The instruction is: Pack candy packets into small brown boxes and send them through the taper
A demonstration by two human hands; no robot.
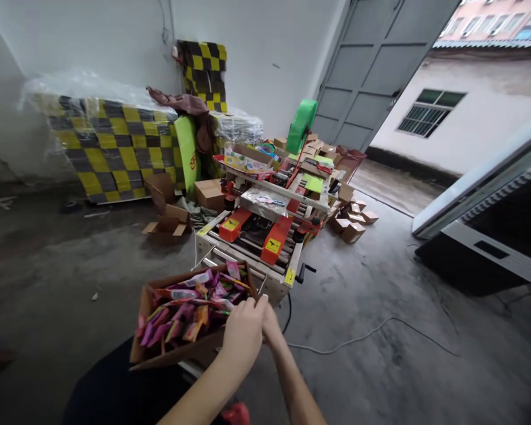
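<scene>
An uncovered cardboard box point(183, 356) is full of small pink, purple and orange packets point(199, 307). It rests slightly tilted at the near end of a carton sealing machine's roller bed point(219, 254). My left hand point(244, 323) is closed at the right end of the box, knuckles up, its fingers curled over the cardboard edge. Close against it, my right hand point(269, 319) is also closed at that same corner. The fingertips of both hands are largely hidden, and so is the part of the edge beneath them.
The carton sealing machine point(272, 245) has orange guides, a side crank point(305, 271) and a green tape roll point(301, 127). Small cartons point(351, 227) lie right of it; an opened carton point(168, 218) lies left. A cable point(358, 339) crosses the floor. Wrapped yellow-black stacks point(115, 147) stand behind.
</scene>
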